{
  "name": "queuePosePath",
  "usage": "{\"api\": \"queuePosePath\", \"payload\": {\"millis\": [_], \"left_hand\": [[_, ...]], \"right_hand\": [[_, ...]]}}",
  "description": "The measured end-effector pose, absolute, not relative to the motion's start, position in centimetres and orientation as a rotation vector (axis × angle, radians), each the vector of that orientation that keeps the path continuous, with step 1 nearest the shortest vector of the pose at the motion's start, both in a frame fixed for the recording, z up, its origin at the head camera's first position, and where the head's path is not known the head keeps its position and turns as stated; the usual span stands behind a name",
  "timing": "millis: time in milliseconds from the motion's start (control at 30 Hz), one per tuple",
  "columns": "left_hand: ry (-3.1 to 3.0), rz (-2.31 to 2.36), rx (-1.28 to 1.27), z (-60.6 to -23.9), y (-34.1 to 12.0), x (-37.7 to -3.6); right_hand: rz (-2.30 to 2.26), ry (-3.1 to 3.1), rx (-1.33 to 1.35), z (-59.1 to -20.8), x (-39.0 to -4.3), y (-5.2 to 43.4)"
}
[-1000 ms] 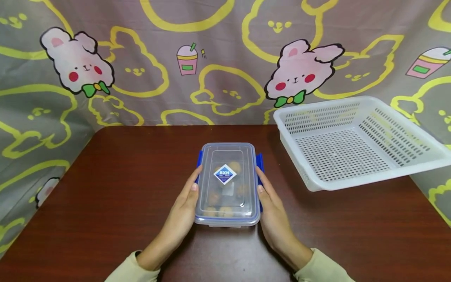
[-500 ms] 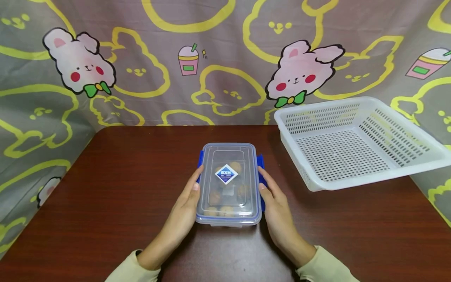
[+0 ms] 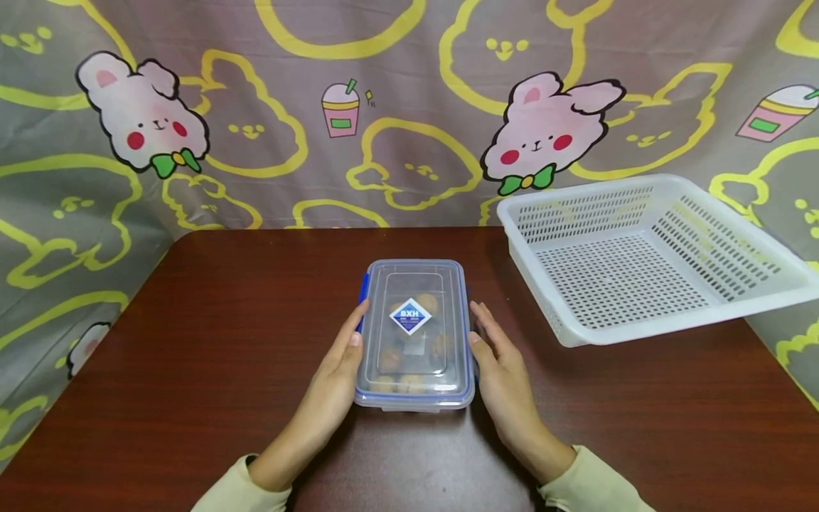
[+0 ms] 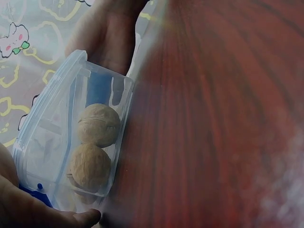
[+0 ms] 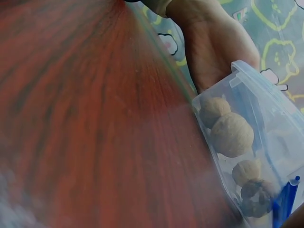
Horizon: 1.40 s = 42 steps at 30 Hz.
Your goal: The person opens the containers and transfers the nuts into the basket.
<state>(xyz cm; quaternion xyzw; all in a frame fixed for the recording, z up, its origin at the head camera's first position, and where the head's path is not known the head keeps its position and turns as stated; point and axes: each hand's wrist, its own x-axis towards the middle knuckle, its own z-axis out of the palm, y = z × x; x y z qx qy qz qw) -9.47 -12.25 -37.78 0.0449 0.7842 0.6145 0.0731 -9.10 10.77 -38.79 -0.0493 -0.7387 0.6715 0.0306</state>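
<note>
While the box [image 3: 414, 334] sits at the table's [image 3: 192, 370] centre, dead ahead of the person, both hands flank its long sides. The left hand [image 3: 335, 370] lies at nine o'clock of the box, fingers straight and together, fingertips against the blue left clasp [image 3: 363, 293]. The right hand [image 3: 502, 370] lies at three o'clock, fingers straight and slightly spread, resting just beside the right wall.

What differs from half a second ago is the right clasp: then it stuck out as a blue flap by the right fingertips; now only a thin blue edge shows there (folded down flat against the wall, it seems). I judge that side latched, or nearly so, while the left clasp juts out a little and looks not yet pressed home.

The lid [image 3: 416, 284] is seated, with a diamond label [image 3: 410, 317] on top. Through the clear wall, walnuts [image 4: 97, 124] show in the left wrist view, and more in the right wrist view.

A white basket [image 3: 640, 256] stands at two o'clock, well apart from the box, tilted against the printed curtain [image 3: 409, 107].
</note>
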Motion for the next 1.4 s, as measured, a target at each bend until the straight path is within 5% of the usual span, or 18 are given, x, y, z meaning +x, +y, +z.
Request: {"api": "queuePosePath", "payload": {"millis": [1400], "left_hand": [[2.384, 1.810, 0.150, -38.08, -12.84, -9.91]], "right_hand": [[2.135, -2.370, -0.011, -38.51, -8.71, 10.20]]}}
